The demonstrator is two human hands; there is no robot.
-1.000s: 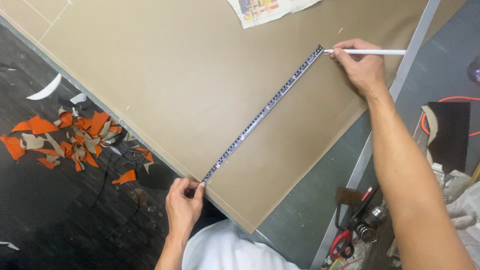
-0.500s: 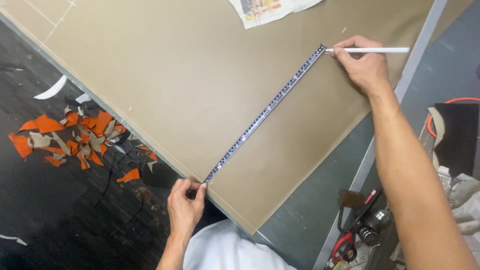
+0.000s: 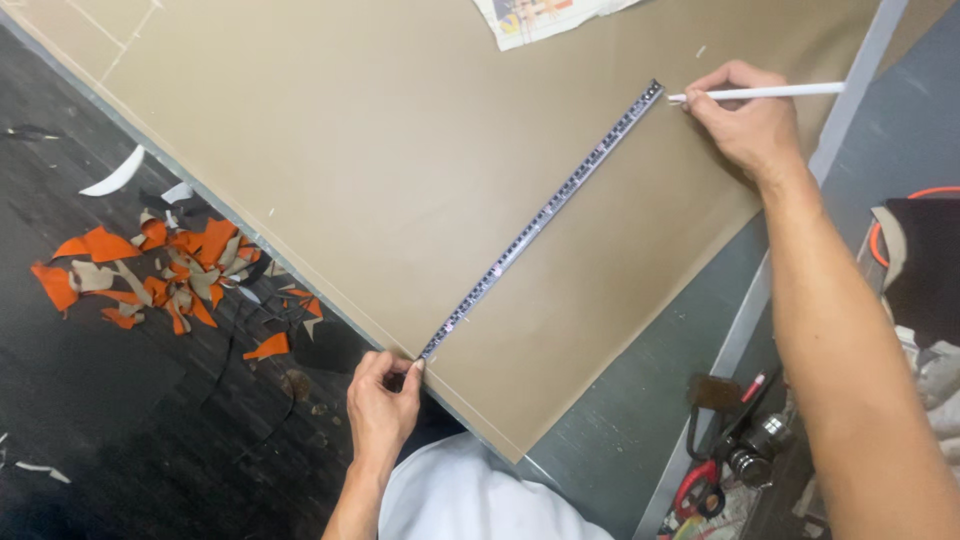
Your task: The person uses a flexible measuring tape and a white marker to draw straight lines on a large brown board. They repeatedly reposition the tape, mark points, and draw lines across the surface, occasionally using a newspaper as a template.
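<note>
At the near edge, left hand pinches the tape end down on the tan sheet. Tape runs taut diagonally across. Far end: right hand closed around a white pencil, tip at the tape's end.

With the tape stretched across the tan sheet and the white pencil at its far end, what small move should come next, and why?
Probably a short mark on the tan sheet just beside the tape's far end. The left hand pins the measuring tape at the sheet's near edge, the tape lies straight and taut, and the right hand holds the white pencil with its tip almost at that end.
</note>
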